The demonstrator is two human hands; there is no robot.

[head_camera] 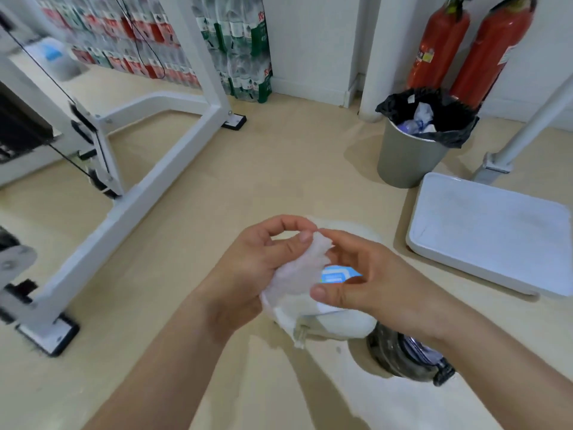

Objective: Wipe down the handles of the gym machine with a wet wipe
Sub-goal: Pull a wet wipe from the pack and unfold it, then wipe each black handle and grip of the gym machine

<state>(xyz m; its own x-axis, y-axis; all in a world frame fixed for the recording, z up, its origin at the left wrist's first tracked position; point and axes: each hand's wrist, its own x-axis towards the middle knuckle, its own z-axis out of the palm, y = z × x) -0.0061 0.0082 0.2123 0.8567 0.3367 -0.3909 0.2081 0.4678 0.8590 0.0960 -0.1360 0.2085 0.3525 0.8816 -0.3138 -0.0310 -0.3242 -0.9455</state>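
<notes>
Between the two hands, low in the middle of the view, is a white wet wipe (297, 274). The left hand (257, 268) has its grip closed on the wipe: the thumb and first finger pinch its top edge, and the rest of the crumpled sheet lies against the palm. The right hand (369, 277) is just beside it. Its first finger touches the same top corner of the wipe, and its thumb rests near the lower part of the sheet. Its other fingers are spread and curved, so I cannot tell if this grip is really pinching the wipe or only touching it.

Right under the grips, partly hidden by the right hand, is a white wipe pack (338, 321) with a blue label on top. A loose white end hangs down from the wipe in front of it. Below the right wrist a dark round thing (403, 358) sits on the floor; it is too blurry to name.

Far to the left of the grips stands the white gym machine (148, 178) with its black cable. No handle can be clearly seen. Up and to the right of the grips is a grey bin (409, 150) with a black bag, and behind it two red fire extinguishers (465, 48). A white tray (490, 231) lies on the floor to the right.
</notes>
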